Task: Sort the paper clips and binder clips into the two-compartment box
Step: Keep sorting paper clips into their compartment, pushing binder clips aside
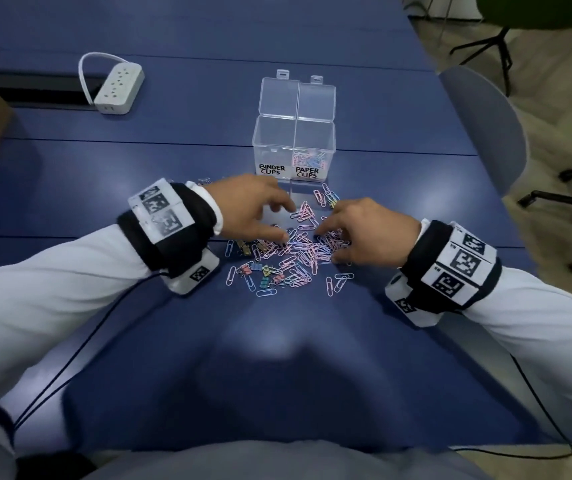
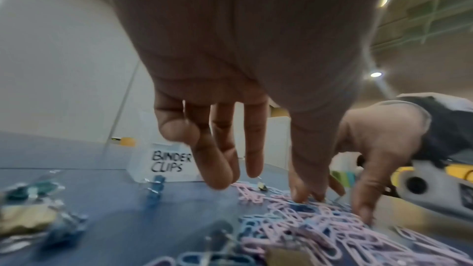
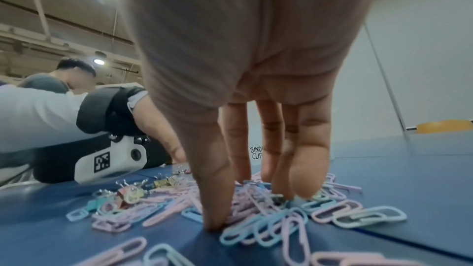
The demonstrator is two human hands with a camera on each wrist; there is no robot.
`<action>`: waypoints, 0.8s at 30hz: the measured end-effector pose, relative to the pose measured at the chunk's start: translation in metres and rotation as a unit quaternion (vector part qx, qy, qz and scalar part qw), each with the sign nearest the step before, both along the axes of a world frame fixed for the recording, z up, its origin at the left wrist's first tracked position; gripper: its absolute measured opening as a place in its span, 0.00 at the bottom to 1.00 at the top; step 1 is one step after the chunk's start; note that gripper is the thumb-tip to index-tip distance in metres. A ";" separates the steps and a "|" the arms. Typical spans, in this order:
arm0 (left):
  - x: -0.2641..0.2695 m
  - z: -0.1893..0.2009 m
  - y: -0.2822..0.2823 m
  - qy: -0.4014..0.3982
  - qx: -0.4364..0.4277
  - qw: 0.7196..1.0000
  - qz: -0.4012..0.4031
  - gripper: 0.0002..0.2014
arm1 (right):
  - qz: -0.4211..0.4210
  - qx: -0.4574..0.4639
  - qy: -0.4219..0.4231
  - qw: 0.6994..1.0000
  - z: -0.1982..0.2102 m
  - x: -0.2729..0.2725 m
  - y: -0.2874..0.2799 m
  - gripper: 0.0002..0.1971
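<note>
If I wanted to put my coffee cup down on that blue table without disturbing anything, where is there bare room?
Bare blue table lies right of the clear two-compartment plastic box, and between that box and the white power strip. The near strip between the two sleeves is bare too. It is crowded in front of the box: the pastel clip pile sits under the left hand and right hand.

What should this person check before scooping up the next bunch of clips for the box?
1. Box lids open: ok, both stand up.
2. Labels readable: ok, BINDER CLIPS on the left compartment, PAPER CLIPS on the right.
3. Paper clip compartment has room: ok, only a few clips inside.
4. Pile holds one kind only: not ok, binder clips lie among the paper clips.
5. Right hand on the clips: ok, fingertips rest in the pile.
6. Left hand has a clip: cannot tell.
</note>
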State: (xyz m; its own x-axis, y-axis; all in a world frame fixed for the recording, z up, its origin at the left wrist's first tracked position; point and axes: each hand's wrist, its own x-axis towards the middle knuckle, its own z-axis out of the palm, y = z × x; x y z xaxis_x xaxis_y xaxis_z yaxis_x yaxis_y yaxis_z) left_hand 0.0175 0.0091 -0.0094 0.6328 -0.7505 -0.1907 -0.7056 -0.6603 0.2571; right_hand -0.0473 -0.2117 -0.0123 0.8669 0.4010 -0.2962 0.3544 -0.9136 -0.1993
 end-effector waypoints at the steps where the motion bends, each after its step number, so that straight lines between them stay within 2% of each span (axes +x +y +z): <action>1: -0.002 -0.002 -0.005 0.012 0.021 1.000 -0.008 0.29 | 0.002 0.002 -0.003 1.000 -0.002 0.001 0.000 0.23; 5: -0.003 -0.009 -0.018 0.011 0.075 0.996 -0.047 0.30 | 0.003 0.021 -0.028 0.999 -0.009 0.003 -0.002 0.14; 10: -0.009 -0.010 -0.029 0.004 0.062 0.997 -0.045 0.30 | 0.016 0.028 -0.049 0.998 -0.006 0.004 -0.004 0.10; 12: -0.014 -0.009 -0.034 0.001 0.053 0.998 -0.042 0.26 | 0.020 0.025 -0.052 0.998 -0.006 0.005 -0.003 0.10; 14: -0.016 -0.010 -0.039 -0.006 0.036 0.998 -0.043 0.17 | 0.014 0.030 -0.053 0.998 -0.006 0.007 -0.003 0.10; 16: -0.015 -0.010 -0.043 -0.008 0.031 0.999 -0.035 0.10 | -0.018 0.046 -0.057 0.997 -0.004 0.009 -0.004 0.10; 20: -0.011 -0.010 -0.043 -0.002 0.007 1.000 -0.024 0.09 | -0.089 0.111 -0.075 0.987 0.008 0.012 -0.010 0.07; 24: -0.008 -0.008 -0.040 0.019 -0.020 1.000 -0.015 0.10 | -0.144 0.252 -0.068 0.954 0.028 0.028 -0.015 0.04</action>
State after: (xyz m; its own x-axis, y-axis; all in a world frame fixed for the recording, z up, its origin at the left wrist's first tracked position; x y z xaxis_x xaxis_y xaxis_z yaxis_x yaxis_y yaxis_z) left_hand 0.0096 -0.0306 -0.0172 0.6022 -0.7770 -0.1836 -0.7147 -0.6271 0.3097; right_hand -0.0197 -0.2268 0.0159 0.9794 0.2021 -0.0059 0.1567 -0.7770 -0.6097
